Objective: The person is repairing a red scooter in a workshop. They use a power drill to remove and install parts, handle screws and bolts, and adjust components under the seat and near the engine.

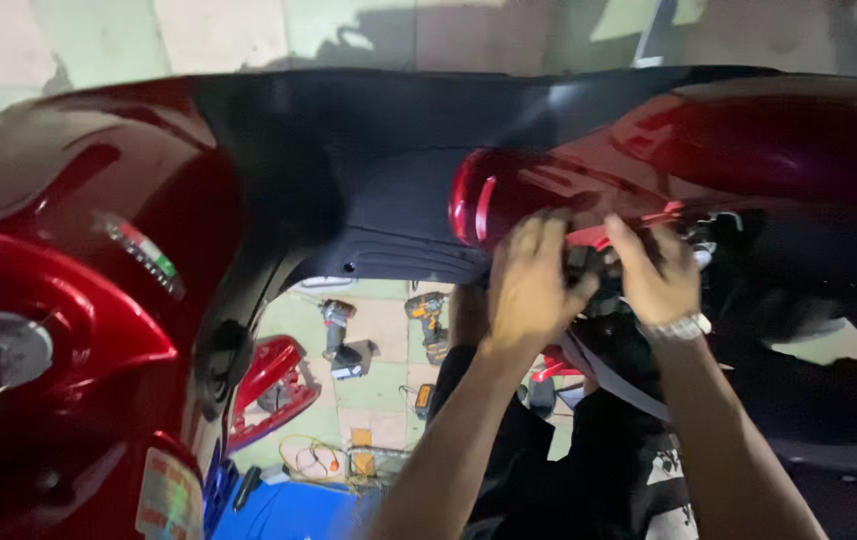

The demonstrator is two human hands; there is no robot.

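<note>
A red and black scooter body fills the view. Both my hands reach up to the underside of its glossy red side panel. My left hand has its fingers curled around a small black part just below the panel edge. My right hand, with a metal watch on the wrist, pinches the same spot from the other side. What exactly sits between the fingers is hidden by them.
On the tiled floor below lie two cordless drills, a loose red body panel, coiled wires and a blue sheet. The red front fairing stands close on the left.
</note>
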